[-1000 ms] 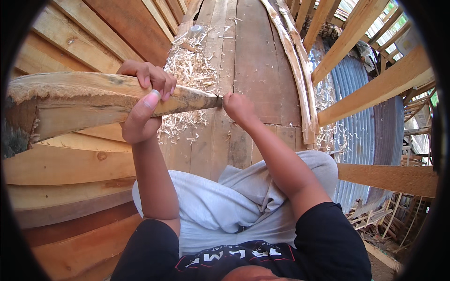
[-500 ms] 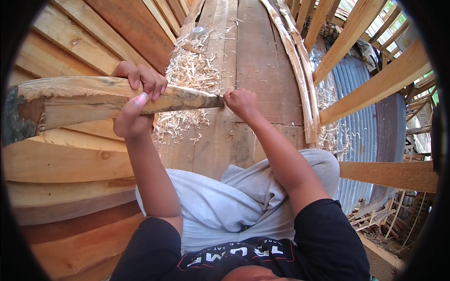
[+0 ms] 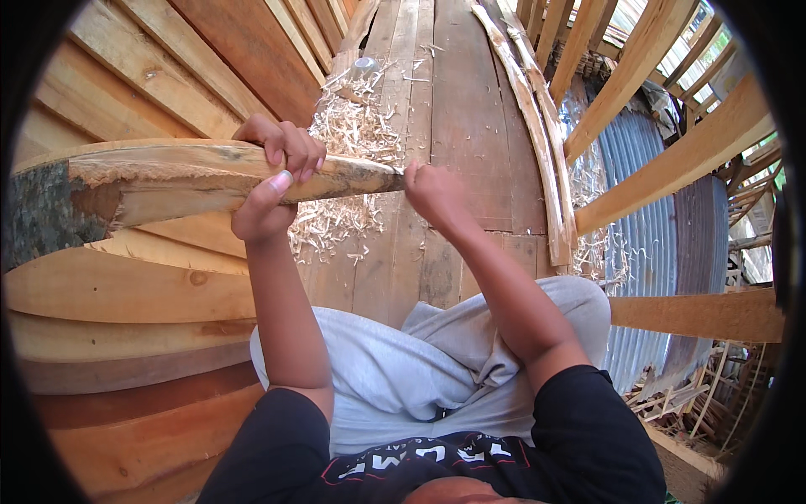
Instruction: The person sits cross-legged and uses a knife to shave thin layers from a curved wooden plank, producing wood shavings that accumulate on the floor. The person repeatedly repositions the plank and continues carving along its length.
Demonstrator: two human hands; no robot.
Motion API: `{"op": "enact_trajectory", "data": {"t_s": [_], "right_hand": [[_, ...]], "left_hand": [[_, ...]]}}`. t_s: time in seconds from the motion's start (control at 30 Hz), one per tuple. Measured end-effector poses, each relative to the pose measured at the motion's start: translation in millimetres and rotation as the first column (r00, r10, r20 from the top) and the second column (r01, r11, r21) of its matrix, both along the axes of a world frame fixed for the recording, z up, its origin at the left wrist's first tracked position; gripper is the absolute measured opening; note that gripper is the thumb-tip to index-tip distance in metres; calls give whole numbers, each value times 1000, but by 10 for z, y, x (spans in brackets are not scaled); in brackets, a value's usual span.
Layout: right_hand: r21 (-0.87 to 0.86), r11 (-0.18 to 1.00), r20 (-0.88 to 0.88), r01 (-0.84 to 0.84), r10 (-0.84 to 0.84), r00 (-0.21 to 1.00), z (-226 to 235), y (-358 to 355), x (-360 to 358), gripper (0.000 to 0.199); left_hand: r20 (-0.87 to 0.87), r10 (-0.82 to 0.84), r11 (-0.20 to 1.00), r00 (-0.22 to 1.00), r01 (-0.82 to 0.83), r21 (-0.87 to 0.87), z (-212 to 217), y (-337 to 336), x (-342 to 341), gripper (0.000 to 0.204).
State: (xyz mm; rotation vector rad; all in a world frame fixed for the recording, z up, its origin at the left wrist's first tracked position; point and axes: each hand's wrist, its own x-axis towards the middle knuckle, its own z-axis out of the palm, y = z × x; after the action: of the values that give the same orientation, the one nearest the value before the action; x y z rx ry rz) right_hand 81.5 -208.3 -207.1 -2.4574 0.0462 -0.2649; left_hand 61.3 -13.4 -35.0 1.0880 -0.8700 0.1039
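A long, curved piece of wood (image 3: 193, 172) lies across the upper left, with rough grey-green bark (image 3: 63, 206) at its wide left end. It narrows to the right and has dark streaks along that part. My left hand (image 3: 277, 172) is closed round its middle, thumb pressed on the near side and fingers over the far side. Where the wood tapers to a dark tip, my right hand (image 3: 432, 193) is a closed fist against it. What sits inside that fist is hidden from this view.
Pale curled wood shavings (image 3: 357, 134) cover the plank floor (image 3: 457, 109), with a small grey cup-like object (image 3: 364, 65) among them. Stacked boards (image 3: 126, 290) stand on the left. Two long strips of wood (image 3: 529, 101) lie on the right, beside slanted timbers (image 3: 672, 160) and corrugated metal sheet (image 3: 638, 202).
My left hand and the wood have shifted to the right, and more of the barked end shows. The right fist has barely moved.
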Motion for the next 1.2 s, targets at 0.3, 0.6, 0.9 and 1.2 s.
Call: {"op": "enact_trajectory", "data": {"t_s": [0.3, 0.6, 0.9, 1.2], "right_hand": [[-20, 998, -232, 65, -68, 970, -17, -92, -34, 57], [-134, 983, -102, -127, 114, 988, -461, -169, 30, 51], [-341, 883, 89, -324, 373, 923, -468, -352, 384, 53], [-515, 739, -68, -434, 470, 880, -248, -318, 595, 53]], "left_hand": [[0, 21, 999, 1000, -21, 25, 60, -104, -96, 25], [-59, 82, 996, 995, -80, 40, 159, -96, -177, 26], [-85, 143, 990, 986, -141, 29, 175, -141, -199, 28], [-122, 177, 982, 977, -183, -41, 145, -2, -150, 29]]}}
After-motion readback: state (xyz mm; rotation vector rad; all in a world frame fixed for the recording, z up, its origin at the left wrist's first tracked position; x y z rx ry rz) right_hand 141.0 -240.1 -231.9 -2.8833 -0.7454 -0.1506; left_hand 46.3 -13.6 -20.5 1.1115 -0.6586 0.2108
